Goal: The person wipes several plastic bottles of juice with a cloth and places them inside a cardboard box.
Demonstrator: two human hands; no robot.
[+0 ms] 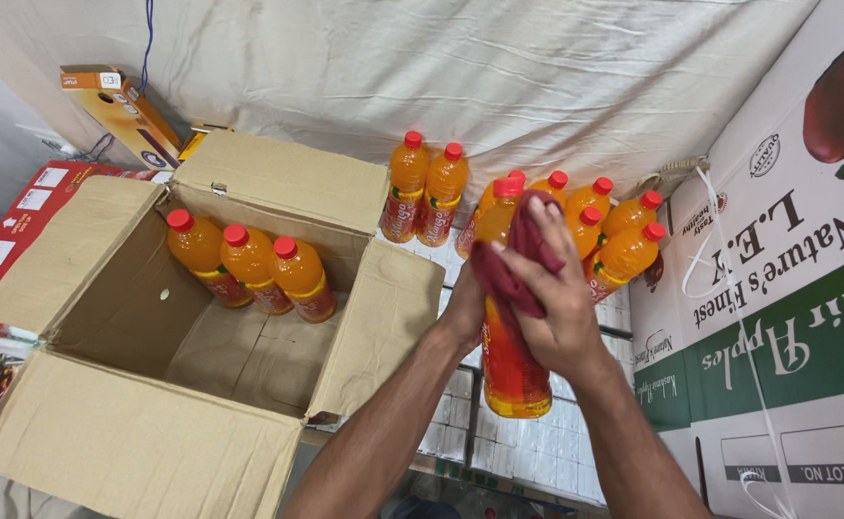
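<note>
Head view: the right hand [557, 308] presses a dark red cloth [513, 264] against the upper body of an orange drink bottle [510, 370], fingers spread over the cloth, grip closed on cloth and bottle together. The left hand [465, 306] wraps the same bottle from behind, grip closed on it, though most of its fingers are hidden. The bottle is held upright in the air, clear of any surface, just to the right of the open cardboard box [105, 442].

Three like bottles [249, 269] with red caps stand in a row against the far wall of the box; the rest of its floor is bare. Beyond the hands, a pair of bottles [425, 192] stands upright, and a cluster [614, 231] leans just behind the held bottle, some tilted against one another. A printed fruit carton [787, 317] stands at the right, with a white strap hanging down its face. White sheeting [393, 67] covers the background.

Risk, as judged: the cloth sits between palm and plastic, so the bottle could slip downward if the left hand loosens. The leaning cluster is close; a sideways nudge from the held bottle or an elbow could topple it.
</note>
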